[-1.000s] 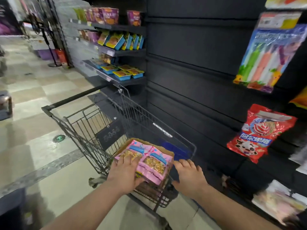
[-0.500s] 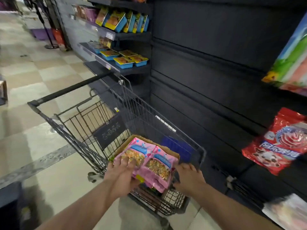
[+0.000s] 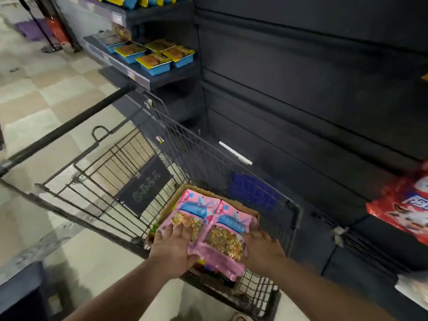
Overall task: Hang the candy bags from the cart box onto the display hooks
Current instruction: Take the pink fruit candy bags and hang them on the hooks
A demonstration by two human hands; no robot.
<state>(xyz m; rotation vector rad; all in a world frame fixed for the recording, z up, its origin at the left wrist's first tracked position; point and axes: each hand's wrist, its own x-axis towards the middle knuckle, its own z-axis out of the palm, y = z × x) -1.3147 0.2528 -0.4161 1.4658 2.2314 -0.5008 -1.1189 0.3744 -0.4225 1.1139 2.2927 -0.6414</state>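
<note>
Two pink candy bags (image 3: 209, 224) lie side by side, face up, on top of an open cardboard box (image 3: 234, 201). Each has a blue label above a clear window showing yellowish sweets. The left bag (image 3: 193, 210) overlaps the edge of the right bag (image 3: 228, 237). The right bag's near end juts out past the box.

The box sits in the near right corner of a wire cart (image 3: 185, 144).

- Left hand (image 3: 172, 249): fingers spread, fairly straight, flat on the left bag's window; thumb by the near edge of the bags. Grip apart, pressing rather than clamped.
- Right hand (image 3: 262, 249): set against the right edge of the right bag. Fingertips blurred at the bag's side, so I cannot tell whether the grip is closed on it.

Both forearms come in from the near edge.

- Cart: black push bar (image 3: 69, 128) at far left, dark placard (image 3: 144, 184) on the folding seat, blue panel (image 3: 252, 193) on the right wall.
- Right of the cart: a dark slatted display wall (image 3: 301, 89), just beside it.
- Far right: a red bag (image 3: 403, 209) hangs on that wall, well apart from the box.
- Far left, past the cart: a shelf (image 3: 162, 77) carries blue trays (image 3: 154, 62) with yellow lids.
- Left: pale checkered floor (image 3: 34, 100).
</note>
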